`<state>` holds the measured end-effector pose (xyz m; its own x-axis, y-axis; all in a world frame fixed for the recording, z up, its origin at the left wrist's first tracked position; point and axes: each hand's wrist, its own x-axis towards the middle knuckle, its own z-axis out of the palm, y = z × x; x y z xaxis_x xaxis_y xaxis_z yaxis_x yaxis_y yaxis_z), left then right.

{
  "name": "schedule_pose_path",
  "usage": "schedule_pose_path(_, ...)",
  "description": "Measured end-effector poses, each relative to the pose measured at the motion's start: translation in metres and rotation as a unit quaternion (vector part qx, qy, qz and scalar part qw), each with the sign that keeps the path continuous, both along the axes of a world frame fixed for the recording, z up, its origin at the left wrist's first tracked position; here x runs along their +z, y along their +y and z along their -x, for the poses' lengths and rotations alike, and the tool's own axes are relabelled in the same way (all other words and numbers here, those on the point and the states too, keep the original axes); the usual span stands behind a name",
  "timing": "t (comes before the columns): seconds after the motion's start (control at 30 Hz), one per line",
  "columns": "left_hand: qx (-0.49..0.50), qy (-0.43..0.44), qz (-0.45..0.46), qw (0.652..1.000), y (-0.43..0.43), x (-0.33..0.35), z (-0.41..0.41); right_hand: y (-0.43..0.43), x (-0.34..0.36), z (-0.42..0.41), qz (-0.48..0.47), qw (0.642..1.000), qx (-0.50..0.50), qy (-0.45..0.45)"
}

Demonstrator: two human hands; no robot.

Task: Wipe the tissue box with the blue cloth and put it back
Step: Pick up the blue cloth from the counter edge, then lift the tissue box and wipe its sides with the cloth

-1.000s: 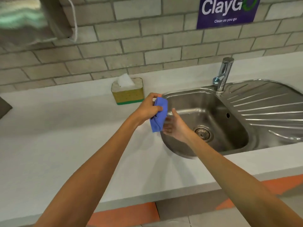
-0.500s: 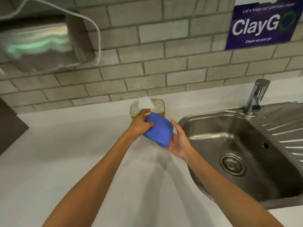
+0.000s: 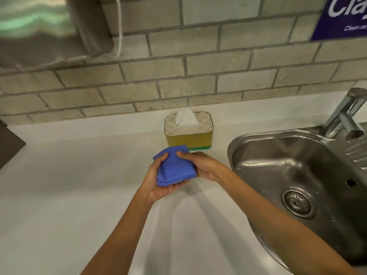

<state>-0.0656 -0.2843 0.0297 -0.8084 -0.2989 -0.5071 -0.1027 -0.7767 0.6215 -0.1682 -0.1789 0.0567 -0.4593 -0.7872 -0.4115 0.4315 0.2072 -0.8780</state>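
The tissue box (image 3: 188, 133) stands on the white counter near the brick wall, yellow-sided with a green base and a white tissue sticking out of its patterned top. Just in front of it I hold the folded blue cloth (image 3: 174, 167) with both hands. My left hand (image 3: 158, 181) cups the cloth from below and the left. My right hand (image 3: 200, 165) grips its right edge, thumb on top. The cloth's upper corner overlaps the box's lower front in view; whether they touch I cannot tell.
A steel sink (image 3: 294, 175) with a drain lies to the right, its tap (image 3: 345, 114) at the back. A metal dispenser (image 3: 45, 26) with a white cable hangs on the wall upper left. White counter (image 3: 69, 185) spreads to the left. A dark object (image 3: 10, 143) sits at the left edge.
Both hands with the cloth have moved from over the sink's edge leftward to just in front of the tissue box. The cloth is now folded thicker and held by both hands.
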Motion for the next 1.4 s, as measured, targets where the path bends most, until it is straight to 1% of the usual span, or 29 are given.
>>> schedule_pose_path(0.07,0.031,-0.005,-0.047,0.998,-0.001,-0.008,0.002,0.001,0.003,0.009,-0.053,0.994,0.016,0.096)
schedule_pose_path(0.13,0.048,-0.003,-0.06,0.997,-0.01,-0.011,0.001,0.009,0.007,0.026,-0.093,0.986,0.017,0.137)
schedule_pose_path(0.17,0.045,-0.001,-0.049,0.998,-0.019,-0.012,0.0,0.015,0.007,0.038,-0.111,0.984,-0.006,0.141)
schedule_pose_path(0.27,0.056,-0.024,0.007,0.998,-0.05,-0.01,0.0,0.027,-0.007,0.076,-0.125,0.965,-0.169,0.154)
schedule_pose_path(0.33,0.088,-0.044,0.094,0.991,-0.069,-0.01,0.009,0.027,-0.021,0.096,-0.104,0.946,-0.261,0.16)
schedule_pose_path(0.37,0.097,-0.053,0.155,0.982,-0.077,-0.01,0.015,0.024,-0.028,0.105,-0.094,0.941,-0.279,0.168)
schedule_pose_path(0.43,0.118,-0.065,0.246,0.96,-0.087,-0.012,0.031,0.016,-0.04,0.116,-0.091,0.941,-0.258,0.202)
schedule_pose_path(0.47,0.134,-0.071,0.266,0.952,-0.09,-0.013,0.04,0.012,-0.045,0.119,-0.091,0.945,-0.233,0.213)
schedule_pose_path(0.57,0.173,-0.134,0.285,0.933,-0.091,-0.012,0.066,0.003,-0.058,0.123,-0.083,0.958,-0.168,0.215)
schedule_pose_path(0.63,0.169,-0.17,0.303,0.922,-0.088,-0.014,0.08,-0.001,-0.062,0.123,-0.083,0.958,-0.148,0.231)
schedule_pose_path(0.7,0.153,-0.17,0.331,0.915,-0.082,-0.018,0.09,-0.003,-0.066,0.122,-0.065,0.959,-0.132,0.243)
schedule_pose_path(0.8,0.132,-0.145,0.371,0.908,-0.072,-0.025,0.099,-0.003,-0.069,0.118,-0.029,0.96,-0.127,0.247)
schedule_pose_path(0.93,0.137,-0.131,0.368,0.91,-0.065,-0.023,0.1,0.002,-0.071,0.113,-0.01,0.961,-0.134,0.242)
schedule_pose_path(1.1,0.136,-0.115,0.381,0.907,-0.053,-0.017,0.08,0.014,-0.069,0.1,-0.024,0.958,-0.153,0.241)
schedule_pose_path(1.27,0.119,-0.157,0.394,0.898,-0.038,-0.006,0.049,0.036,-0.058,0.077,-0.058,0.953,-0.157,0.252)
schedule_pose_path(1.4,0.099,-0.22,0.409,0.88,-0.025,0.002,0.023,0.057,-0.045,0.055,-0.08,0.952,-0.145,0.256)
